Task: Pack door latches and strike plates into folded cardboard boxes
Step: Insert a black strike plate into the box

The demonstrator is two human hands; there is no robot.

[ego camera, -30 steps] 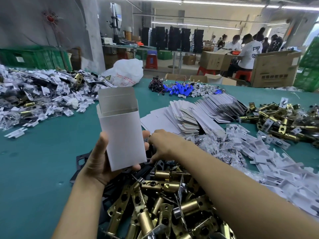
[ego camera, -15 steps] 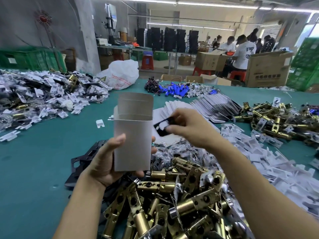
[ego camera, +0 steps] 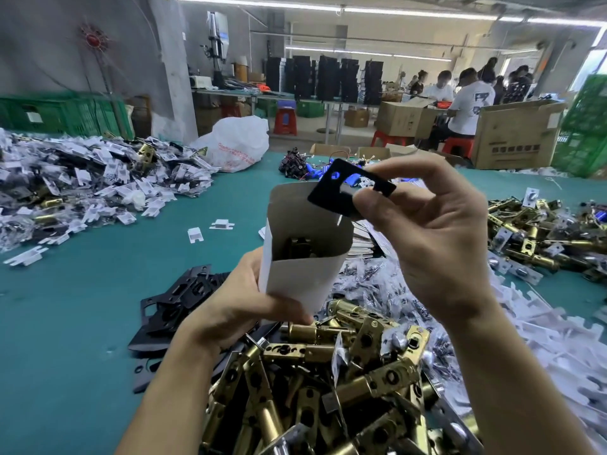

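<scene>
Latch pile point(ego camera: 328, 382): 6 o'clock, brass, heaped on the green table point(ego camera: 65, 323).
Left hand point(ego camera: 243, 307): closed round the base of the box point(ego camera: 305, 257), open top up, a latch inside.
Right hand point(ego camera: 430, 238): fingertips pinch a black plate point(ego camera: 348, 188) at the box's mouth, 12 o'clock.
Black plates point(ego camera: 177, 300): 9 o'clock of the left hand.

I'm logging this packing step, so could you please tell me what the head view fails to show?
- Contents of the box: its walls hide all but one dark part.
- Strike plate: the right hand covers its lower corner.
- Box bottom: hidden by the left hand.
</scene>
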